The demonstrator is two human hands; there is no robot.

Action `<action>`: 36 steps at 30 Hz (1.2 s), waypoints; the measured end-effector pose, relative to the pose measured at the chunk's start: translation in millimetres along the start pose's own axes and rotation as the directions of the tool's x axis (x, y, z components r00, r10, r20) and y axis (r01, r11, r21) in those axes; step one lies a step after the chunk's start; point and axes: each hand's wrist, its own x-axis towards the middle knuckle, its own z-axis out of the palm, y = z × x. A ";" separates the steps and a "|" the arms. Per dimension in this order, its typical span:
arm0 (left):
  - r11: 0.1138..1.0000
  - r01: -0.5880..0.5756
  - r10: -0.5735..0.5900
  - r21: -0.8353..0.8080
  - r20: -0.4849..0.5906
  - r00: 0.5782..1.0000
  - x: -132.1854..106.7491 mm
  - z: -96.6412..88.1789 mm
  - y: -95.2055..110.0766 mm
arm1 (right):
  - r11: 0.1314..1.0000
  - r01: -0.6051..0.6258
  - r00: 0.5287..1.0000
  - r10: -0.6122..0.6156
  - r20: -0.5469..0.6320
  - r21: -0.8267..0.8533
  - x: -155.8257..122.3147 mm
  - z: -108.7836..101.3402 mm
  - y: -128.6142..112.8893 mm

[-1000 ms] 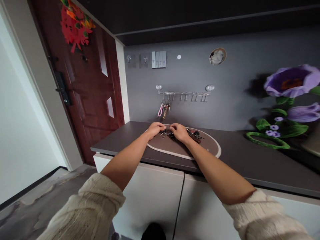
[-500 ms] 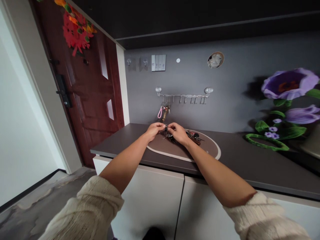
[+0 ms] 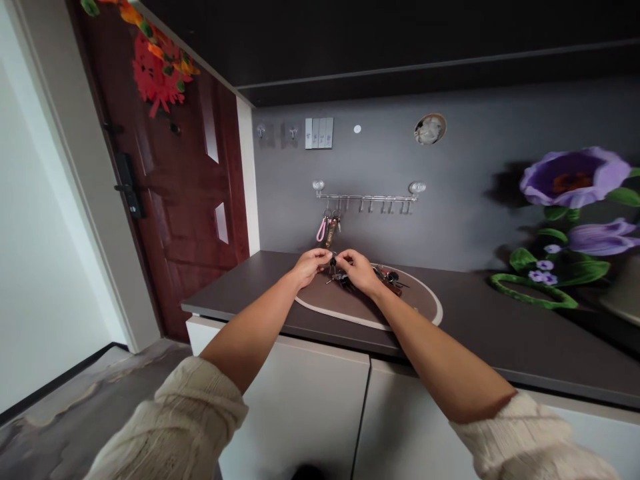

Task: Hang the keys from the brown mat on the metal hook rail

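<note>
My left hand (image 3: 311,265) and my right hand (image 3: 357,268) meet over an oval brown mat (image 3: 370,312) with a pale rim. Between their pinched fingertips hangs a small bunch of keys (image 3: 333,264) on a ring, its dark and metal parts dangling just below. Under and behind my right hand lies a pile of more keys (image 3: 393,277) and dark key items, partly hidden by that hand. On the wall above, a hook rail (image 3: 367,197) carries a pink loop strap (image 3: 321,230) and a brown key fob (image 3: 331,233) at its left end.
The dark countertop (image 3: 490,340) sits over white cupboard doors (image 3: 295,393). To the right stand purple plush flowers (image 3: 575,177) with green leaves. A dark red door (image 3: 190,200) is at the left, and a black shelf (image 3: 400,40) overhangs the counter.
The whole view has shifted slightly downward in the picture as the head tilts up a little. Both hands keep their pinch on the keys, with only tiny finger movement.
</note>
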 end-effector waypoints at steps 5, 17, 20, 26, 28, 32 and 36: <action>1.000 0.007 -0.007 0.013 0.004 1.000 -0.6 2.1 -1.3 | 0.999 0.021 1.000 -0.021 -0.017 -0.035 -1.7 -3.0 -2.0; 0.988 -0.106 0.106 0.113 0.008 0.994 0.5 8.5 -4.1 | 0.992 0.056 0.997 -0.061 -0.042 -0.116 -3.3 -9.7 -8.4; 0.974 -0.137 0.145 0.179 -0.028 0.989 -1.0 9.0 -3.2 | 0.987 0.052 0.995 -0.065 -0.078 -0.154 -1.7 -11.1 -10.8; 0.939 -0.159 0.195 0.304 -0.089 0.977 -0.2 8.5 -6.1 | 0.984 0.008 0.987 -0.036 -0.158 -0.176 13.7 -18.1 -14.6; 0.929 -0.161 0.207 0.334 -0.107 0.973 2.4 7.7 -9.6 | 0.986 -0.008 0.984 -0.021 -0.176 -0.164 25.1 -20.4 -15.5; 0.909 -0.147 0.225 0.390 -0.164 0.960 7.5 5.4 -16.8 | 0.995 -0.101 0.971 0.099 -0.218 0.003 55.1 -21.6 -20.3; 0.886 -0.147 0.236 0.441 -0.156 0.959 8.7 4.5 -20.4 | 0.934 -0.237 0.931 0.297 -0.212 0.268 83.8 -20.4 -32.8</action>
